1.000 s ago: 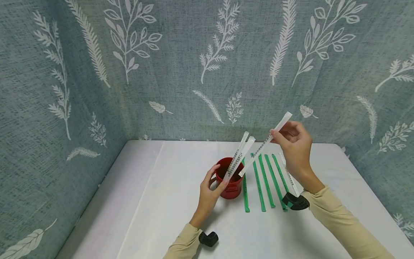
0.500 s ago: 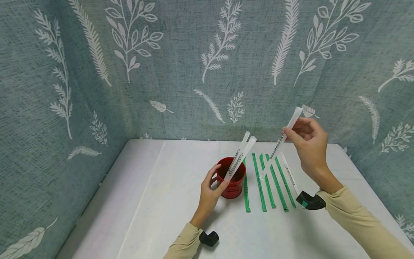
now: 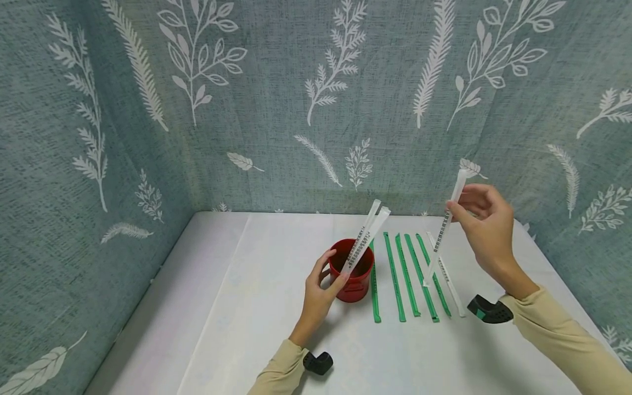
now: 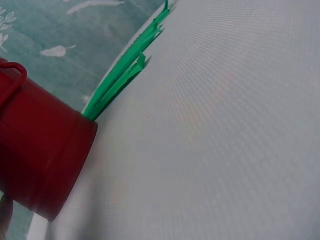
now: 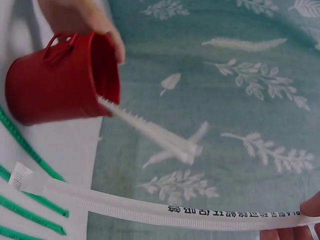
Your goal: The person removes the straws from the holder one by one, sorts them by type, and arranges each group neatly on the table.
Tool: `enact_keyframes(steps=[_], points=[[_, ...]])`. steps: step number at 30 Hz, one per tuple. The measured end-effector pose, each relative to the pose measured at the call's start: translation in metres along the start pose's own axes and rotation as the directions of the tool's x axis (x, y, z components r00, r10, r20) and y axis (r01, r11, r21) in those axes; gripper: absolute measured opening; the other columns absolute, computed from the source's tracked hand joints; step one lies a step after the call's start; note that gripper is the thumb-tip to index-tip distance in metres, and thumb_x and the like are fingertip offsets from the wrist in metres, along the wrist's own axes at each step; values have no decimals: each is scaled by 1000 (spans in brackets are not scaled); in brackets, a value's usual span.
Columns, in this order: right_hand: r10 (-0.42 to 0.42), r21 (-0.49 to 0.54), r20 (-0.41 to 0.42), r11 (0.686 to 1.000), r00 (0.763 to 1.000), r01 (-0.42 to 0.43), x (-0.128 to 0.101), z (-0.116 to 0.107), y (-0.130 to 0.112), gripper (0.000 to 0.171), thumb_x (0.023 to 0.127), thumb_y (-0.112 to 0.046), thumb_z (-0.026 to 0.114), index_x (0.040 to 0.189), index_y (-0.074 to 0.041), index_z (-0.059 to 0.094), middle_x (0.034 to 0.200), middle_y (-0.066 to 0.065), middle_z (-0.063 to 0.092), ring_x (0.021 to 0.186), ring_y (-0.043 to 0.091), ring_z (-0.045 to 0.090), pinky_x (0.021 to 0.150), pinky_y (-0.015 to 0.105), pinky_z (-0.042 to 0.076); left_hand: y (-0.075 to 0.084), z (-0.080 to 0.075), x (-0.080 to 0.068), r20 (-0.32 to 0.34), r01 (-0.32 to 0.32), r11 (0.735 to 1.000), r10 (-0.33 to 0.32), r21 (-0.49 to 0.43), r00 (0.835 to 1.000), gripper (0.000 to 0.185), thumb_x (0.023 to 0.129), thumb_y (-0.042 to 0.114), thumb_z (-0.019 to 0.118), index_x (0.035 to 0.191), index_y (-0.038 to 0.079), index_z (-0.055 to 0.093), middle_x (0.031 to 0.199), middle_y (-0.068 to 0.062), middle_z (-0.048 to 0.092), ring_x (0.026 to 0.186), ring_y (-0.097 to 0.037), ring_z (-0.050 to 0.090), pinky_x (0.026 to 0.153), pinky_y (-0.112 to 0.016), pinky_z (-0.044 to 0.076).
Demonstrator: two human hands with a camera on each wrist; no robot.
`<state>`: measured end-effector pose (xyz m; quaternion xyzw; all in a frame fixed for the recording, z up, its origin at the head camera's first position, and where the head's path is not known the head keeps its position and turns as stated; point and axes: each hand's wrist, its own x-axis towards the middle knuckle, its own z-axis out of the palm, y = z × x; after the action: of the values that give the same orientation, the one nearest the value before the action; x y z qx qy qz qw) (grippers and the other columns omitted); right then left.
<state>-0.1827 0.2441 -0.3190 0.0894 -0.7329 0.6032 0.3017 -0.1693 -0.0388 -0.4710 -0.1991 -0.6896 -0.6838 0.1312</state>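
Right hand (image 3: 486, 230) pinching a long white paper-wrapped straw (image 3: 444, 227) above the green wrapped straws (image 3: 405, 274) on the white table (image 3: 247, 307) — left hand (image 3: 321, 288) gripping the small red metal bucket (image 3: 353, 274), two white straws inside

A white wrapped straw (image 3: 445, 227) with black print hung steeply tilted at centre right, its upper end pinched. At centre stood an upright red cup (image 3: 353, 272) holding two white straws (image 3: 366, 235) leaning right.
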Motion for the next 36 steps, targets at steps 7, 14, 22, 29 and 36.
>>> enact_keyframes(steps=[7, 14, 22, 29, 36], points=[[9, -122, -8, 992, 1000, -10, -3, -7, 14, 32, 84, 5, 66, 113, 1, 55, 89, -2, 61, 77, 6, 62, 61, 19, 52, 2, 0, 0, -3, 11, 1000, -11, -11, 1000, 54, 87, 1, 64, 137, -1, 44, 139, -17, 46, 127, -33, 40, 99, -56, 37], [32, -216, 3, 976, 999, -30, -6, -13, 31, 33, 85, 1, 66, 115, 3, 53, 89, -4, 58, 75, 2, 60, 60, 15, 51, 2, 0, 0, -3, 15, 1000, -15, -12, 1000, 54, 87, 1, 64, 137, -2, 44, 139, -19, 45, 128, -36, 40, 99, -56, 37], [52, -281, 23, 959, 998, -43, -4, -23, 50, 33, 87, -4, 66, 115, 6, 53, 89, -5, 56, 74, 0, 58, 58, 14, 50, 4, 0, 0, -6, 35, 999, -35, -17, 999, 54, 88, 3, 63, 137, -2, 44, 139, -18, 45, 128, -36, 40, 100, -55, 36], [115, -344, 34, 934, 993, -96, -1, -29, 67, 35, 88, -8, 66, 117, 7, 53, 88, -2, 56, 71, -2, 56, 57, 14, 49, 5, 0, 0, -6, 35, 999, -36, -26, 999, 54, 88, 2, 63, 138, -2, 43, 140, -17, 45, 128, -35, 39, 101, -55, 35], [212, -398, 59, 901, 975, -172, 0, -34, 81, 35, 90, -13, 64, 117, 7, 54, 88, -1, 57, 69, -5, 54, 56, 14, 49, 5, 0, 0, -4, 33, 999, -34, -22, 999, 54, 88, 4, 63, 138, -1, 43, 140, -17, 45, 129, -35, 39, 101, -55, 35]])
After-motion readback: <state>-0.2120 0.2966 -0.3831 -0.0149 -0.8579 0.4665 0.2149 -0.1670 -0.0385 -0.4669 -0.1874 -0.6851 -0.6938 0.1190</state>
